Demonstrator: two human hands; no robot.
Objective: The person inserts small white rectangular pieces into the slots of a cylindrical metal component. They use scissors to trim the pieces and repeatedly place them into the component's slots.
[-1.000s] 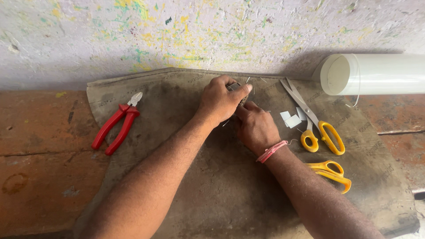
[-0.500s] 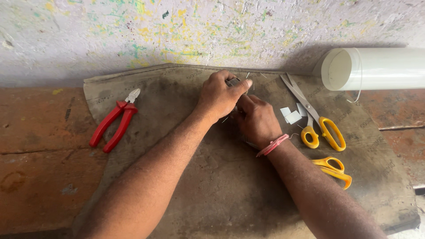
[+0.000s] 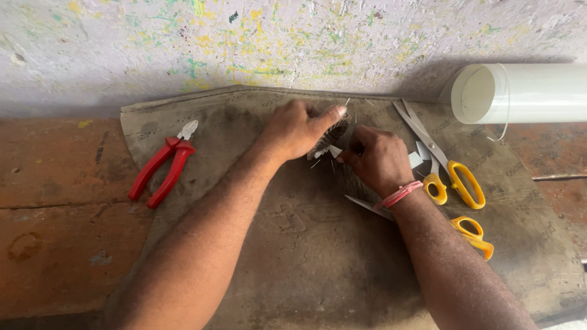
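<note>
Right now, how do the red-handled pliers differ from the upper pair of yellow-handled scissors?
The red-handled pliers have short stubby jaws; the upper yellow-handled scissors have long thin blades. The pliers lie left of both hands, the scissors right of the right hand. Both lie untouched on the grey mat.

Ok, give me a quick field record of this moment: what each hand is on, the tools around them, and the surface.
left hand: curled over a small bristly bundle, thin wires sticking out
right hand: pinching at the same bundle; red band at the wrist
pliers: red-handled pliers lying left of the hands, untouched
scissors: yellow-handled scissors to the right; a second pair partly under the right forearm
tube: white tube on its side by the wall
surface: grey mat on a reddish bench
</note>
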